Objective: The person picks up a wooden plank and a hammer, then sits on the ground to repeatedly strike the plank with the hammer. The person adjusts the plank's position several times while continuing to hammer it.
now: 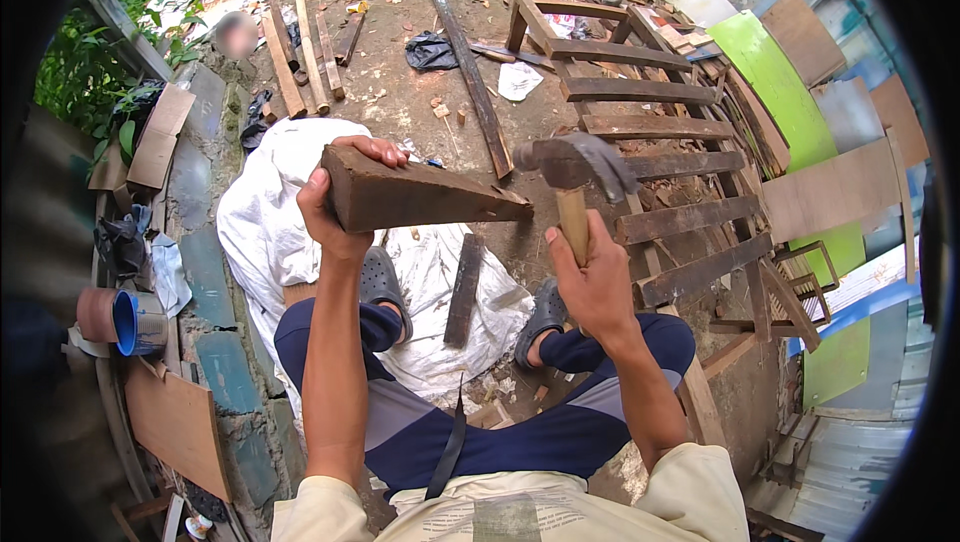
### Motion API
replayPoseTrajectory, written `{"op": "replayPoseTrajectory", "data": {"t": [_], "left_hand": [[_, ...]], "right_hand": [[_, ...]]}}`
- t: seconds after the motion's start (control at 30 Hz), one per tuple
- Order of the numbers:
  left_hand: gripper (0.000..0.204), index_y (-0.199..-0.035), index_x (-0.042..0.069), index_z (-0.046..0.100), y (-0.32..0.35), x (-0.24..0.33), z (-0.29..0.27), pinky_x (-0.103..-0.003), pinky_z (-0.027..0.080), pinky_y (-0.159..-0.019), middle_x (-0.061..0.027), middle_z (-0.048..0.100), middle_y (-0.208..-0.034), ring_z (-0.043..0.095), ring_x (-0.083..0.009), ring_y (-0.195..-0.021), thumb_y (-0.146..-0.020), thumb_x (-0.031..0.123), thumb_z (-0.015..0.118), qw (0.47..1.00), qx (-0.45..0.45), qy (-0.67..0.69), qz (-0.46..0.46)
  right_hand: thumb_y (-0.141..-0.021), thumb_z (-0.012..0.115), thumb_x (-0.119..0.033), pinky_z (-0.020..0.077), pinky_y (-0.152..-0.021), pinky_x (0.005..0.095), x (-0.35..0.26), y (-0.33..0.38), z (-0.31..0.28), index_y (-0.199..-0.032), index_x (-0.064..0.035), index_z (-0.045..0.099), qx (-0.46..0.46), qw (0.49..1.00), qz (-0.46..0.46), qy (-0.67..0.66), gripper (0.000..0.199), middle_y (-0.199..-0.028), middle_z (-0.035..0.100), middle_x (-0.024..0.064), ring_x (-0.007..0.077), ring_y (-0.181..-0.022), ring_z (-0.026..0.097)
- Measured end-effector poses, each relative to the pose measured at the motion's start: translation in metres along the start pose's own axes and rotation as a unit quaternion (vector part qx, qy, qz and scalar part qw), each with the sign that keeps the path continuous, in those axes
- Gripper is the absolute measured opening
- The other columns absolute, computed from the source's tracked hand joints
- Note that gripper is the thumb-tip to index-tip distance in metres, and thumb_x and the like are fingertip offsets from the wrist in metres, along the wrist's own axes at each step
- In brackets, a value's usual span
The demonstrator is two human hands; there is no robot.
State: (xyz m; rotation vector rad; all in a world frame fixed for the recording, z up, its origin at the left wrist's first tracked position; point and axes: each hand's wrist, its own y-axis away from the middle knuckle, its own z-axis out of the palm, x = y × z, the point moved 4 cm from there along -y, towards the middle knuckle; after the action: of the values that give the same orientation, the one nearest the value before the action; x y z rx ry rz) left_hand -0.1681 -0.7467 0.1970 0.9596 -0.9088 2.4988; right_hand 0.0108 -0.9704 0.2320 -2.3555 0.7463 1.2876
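Observation:
My left hand [336, 217] is closed around the thick end of a dark brown piece of timber [425, 192], raised above the white cloth [275, 182]. The timber narrows toward its far right end, where small dark marks or nails show. In my right hand [597, 282] is a claw hammer [570, 164], gripped by its light wooden handle just under the metal head. The hammer head is up beside the timber's narrow end, apart from it in the picture. A short dark wood strip [464, 290] lies on the cloth between my feet.
A slatted wooden frame [650, 132] lies to the right. A long dark beam [465, 67] and several loose sticks [305, 52] are on the dirt ahead. A low block wall [215, 287] runs along the left, with a blue-lined can [140, 322] beyond it.

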Motion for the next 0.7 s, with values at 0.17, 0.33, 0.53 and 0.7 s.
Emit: {"op": "replayPoseTrajectory", "data": {"t": [0.17, 0.33, 0.53, 0.7], "left_hand": [[0.052, -0.107, -0.003, 0.054, -0.008, -0.009, 0.008, -0.047, 0.045, -0.096, -0.0193, 0.06, -0.096, 0.059, -0.0314, -0.098, -0.09, 0.045, 0.042, 1.0, 0.02, 0.015, 0.009], [0.051, -0.106, -0.003, 0.055, -0.006, -0.015, 0.006, -0.046, 0.045, -0.095, -0.0193, 0.06, -0.098, 0.059, -0.0311, -0.098, -0.092, 0.044, 0.041, 1.0, 0.012, 0.021, 0.01], [0.05, -0.109, -0.003, 0.054, -0.01, -0.011, 0.011, -0.046, 0.045, -0.096, -0.0197, 0.06, -0.1, 0.058, -0.0314, -0.099, -0.093, 0.043, 0.04, 0.999, 0.015, 0.041, 0.014], [0.051, -0.11, -0.003, 0.054, -0.008, -0.008, 0.006, -0.047, 0.044, -0.097, -0.02, 0.06, -0.099, 0.058, -0.0314, -0.099, -0.092, 0.043, 0.04, 0.999, 0.014, 0.03, 0.017]], "right_hand": [[-0.098, 0.064, -0.023, 0.0455, -0.053, 0.0367, 0.031, 0.016, 0.037, -0.099, 0.0029, 0.055, 0.057, 0.997, -0.061, -0.001, 0.027, -0.066, 0.06, 0.0151, 0.0175, -0.057, 0.059], [-0.098, 0.059, -0.033, 0.0508, -0.067, 0.0498, 0.178, 0.076, 0.084, -0.106, 0.0043, 0.058, -0.192, 0.948, 0.084, 0.24, 0.038, -0.076, 0.066, 0.0264, 0.0416, -0.071, 0.068], [-0.099, 0.06, -0.033, 0.0503, -0.064, 0.0463, 0.105, 0.046, 0.054, -0.107, 0.0018, 0.058, -0.099, 0.983, 0.109, 0.111, 0.036, -0.08, 0.067, 0.0255, 0.0401, -0.075, 0.07], [-0.098, 0.063, -0.026, 0.0505, -0.059, 0.0459, 0.024, 0.001, 0.025, -0.114, 0.0041, 0.054, 0.091, 0.995, 0.012, -0.027, 0.035, -0.074, 0.066, 0.0264, 0.046, -0.072, 0.069]]}}
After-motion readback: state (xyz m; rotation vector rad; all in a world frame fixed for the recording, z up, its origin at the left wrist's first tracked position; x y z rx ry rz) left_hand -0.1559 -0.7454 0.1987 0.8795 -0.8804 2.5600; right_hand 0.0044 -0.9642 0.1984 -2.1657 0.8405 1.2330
